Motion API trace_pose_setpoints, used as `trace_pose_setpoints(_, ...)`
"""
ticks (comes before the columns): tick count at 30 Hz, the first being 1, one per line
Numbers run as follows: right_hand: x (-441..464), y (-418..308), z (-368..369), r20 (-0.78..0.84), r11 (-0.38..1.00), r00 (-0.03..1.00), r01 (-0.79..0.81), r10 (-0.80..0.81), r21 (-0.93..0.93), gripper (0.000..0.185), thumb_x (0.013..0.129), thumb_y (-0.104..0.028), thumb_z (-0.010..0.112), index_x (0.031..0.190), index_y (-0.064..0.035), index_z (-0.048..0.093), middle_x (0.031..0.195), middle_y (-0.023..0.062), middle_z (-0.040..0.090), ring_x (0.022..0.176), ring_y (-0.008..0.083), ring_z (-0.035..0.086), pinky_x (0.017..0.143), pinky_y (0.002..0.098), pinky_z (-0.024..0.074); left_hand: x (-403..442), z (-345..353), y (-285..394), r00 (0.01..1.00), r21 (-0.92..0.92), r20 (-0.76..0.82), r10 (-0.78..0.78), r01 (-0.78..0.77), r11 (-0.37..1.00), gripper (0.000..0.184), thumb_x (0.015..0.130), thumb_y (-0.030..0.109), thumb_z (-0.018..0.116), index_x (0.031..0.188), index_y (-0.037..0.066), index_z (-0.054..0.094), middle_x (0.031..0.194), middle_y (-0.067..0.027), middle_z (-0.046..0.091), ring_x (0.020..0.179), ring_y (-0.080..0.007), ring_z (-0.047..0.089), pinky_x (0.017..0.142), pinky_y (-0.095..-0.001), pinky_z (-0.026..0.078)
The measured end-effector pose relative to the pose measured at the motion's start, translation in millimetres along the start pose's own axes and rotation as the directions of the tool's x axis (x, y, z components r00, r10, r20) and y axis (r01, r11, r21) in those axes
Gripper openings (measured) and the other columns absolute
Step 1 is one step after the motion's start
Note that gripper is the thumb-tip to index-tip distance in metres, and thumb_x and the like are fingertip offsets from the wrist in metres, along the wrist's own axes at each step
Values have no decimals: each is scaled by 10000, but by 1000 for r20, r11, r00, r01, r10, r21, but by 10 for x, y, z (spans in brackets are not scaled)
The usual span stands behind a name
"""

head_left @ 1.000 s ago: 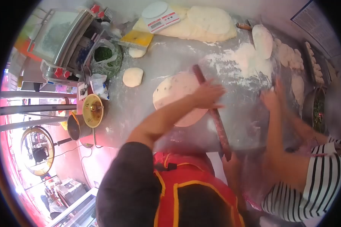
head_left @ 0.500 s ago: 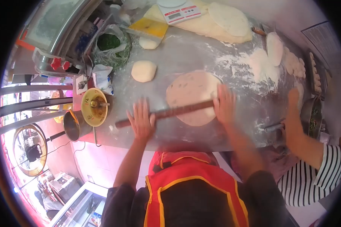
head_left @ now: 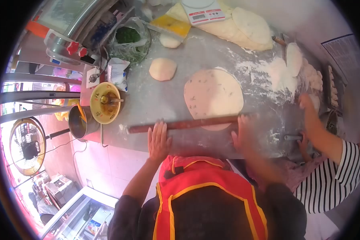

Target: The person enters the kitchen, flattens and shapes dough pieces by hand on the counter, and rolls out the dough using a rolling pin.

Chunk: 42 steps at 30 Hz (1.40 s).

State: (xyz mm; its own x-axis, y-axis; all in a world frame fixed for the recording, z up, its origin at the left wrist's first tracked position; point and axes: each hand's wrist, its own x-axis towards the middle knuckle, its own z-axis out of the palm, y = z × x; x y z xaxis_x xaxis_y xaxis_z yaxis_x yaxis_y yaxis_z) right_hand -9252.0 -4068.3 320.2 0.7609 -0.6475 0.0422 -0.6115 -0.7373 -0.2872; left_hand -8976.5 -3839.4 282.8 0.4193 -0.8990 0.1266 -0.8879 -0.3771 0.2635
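A dark brown rolling pin (head_left: 194,123) lies across the near edge of a flat round dough sheet (head_left: 216,94) flecked with green-dark bits. My left hand (head_left: 159,141) rests on the pin left of the dough, fingers stretched out and lying flat. Against the pin's right end is my right hand (head_left: 241,132), somewhat blurred, its fingers extended and the thumb apart. Neither hand wraps round the pin. Beyond the pin, a smaller dough round (head_left: 163,69) sits on the metal worktop (head_left: 142,106).
A yellow bowl (head_left: 93,104) and a metal pot (head_left: 74,124) stand at left. A bag of chopped greens (head_left: 128,36), a yellow scraper (head_left: 172,26), a kitchen scale (head_left: 206,16) and a large dough slab (head_left: 252,28) lie at the back. At right a co-worker's arm (head_left: 320,130) reaches over the worktop.
The rolling pin and both my hands have moved toward my body, uncovering more of the dough sheet. The pin now lies more level. The view has shifted slightly.
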Motion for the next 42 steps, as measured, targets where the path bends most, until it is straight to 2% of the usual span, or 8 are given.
trace_pose_setpoints(7,-138,525,508,-360,869,817,-308,451,388,246,857,-117,590,1060,3,522,1066,161,560,980,334,524,931,457,390,333,-312,-159,972,-186,160,173,-142,972,341,689,220,741,930,60,560,907,-136,608,859,-350,592,733,-438,478)
trace_pose_setpoints(19,711,499,482,374,146,598,-643,708,752,548,728,-172,753,1174,63,537,959,133,638,809,215,626,661,355,494,462,-84,-298,891,-106,35,-454,455,884,333,812,306,686,995,65,548,941,-148,620,910,-375,602,728,-485,476)
trace_pose_setpoints(26,1023,405,636,3,695,813,-499,582,517,188,735,-169,668,861,-44,606,693,142,632,643,288,627,570,407,465,879,217,142,949,-285,-312,-54,-39,958,423,852,184,632,1218,6,515,1102,-200,582,1067,-334,553,908,-395,456)
trace_pose_setpoints(28,1148,-121,538,-188,839,888,-299,419,454,76,776,-115,604,831,-69,577,752,179,615,696,374,612,598,433,474,1155,31,683,944,-767,192,-267,314,560,409,881,181,583,1241,-4,522,1137,-207,590,1098,-311,554,951,-371,439)
trace_pose_setpoints(31,1094,-1034,177,-216,869,975,67,47,491,80,859,-127,579,842,-74,523,756,172,584,727,392,603,634,464,485,1444,35,983,881,-842,394,-263,460,281,315,844,189,594,1114,29,561,1042,-164,593,1010,-294,568,872,-368,447)
trace_pose_setpoints(33,922,-1285,-101,-214,783,945,326,-248,531,88,888,-160,575,925,-81,562,865,177,610,802,387,609,674,459,493,1547,-62,1012,937,-766,306,-170,348,541,255,820,194,602,1030,52,587,979,-136,596,952,-282,578,819,-365,452)
trace_pose_setpoints(36,693,-1249,-89,-186,767,973,224,-138,601,204,914,-193,562,1078,-73,583,981,171,632,869,369,622,743,451,502,1769,-543,1045,980,-190,151,130,-100,977,169,783,203,613,903,85,626,885,-94,599,865,-264,592,740,-362,460)
trace_pose_setpoints(42,85,-258,-56,-5,767,913,-341,409,544,259,913,-151,575,1150,-47,569,1081,153,651,962,302,651,846,357,514,2704,-1520,1627,958,508,4,285,-247,825,148,760,138,613,897,113,663,846,-63,612,739,-214,603,493,-340,428)
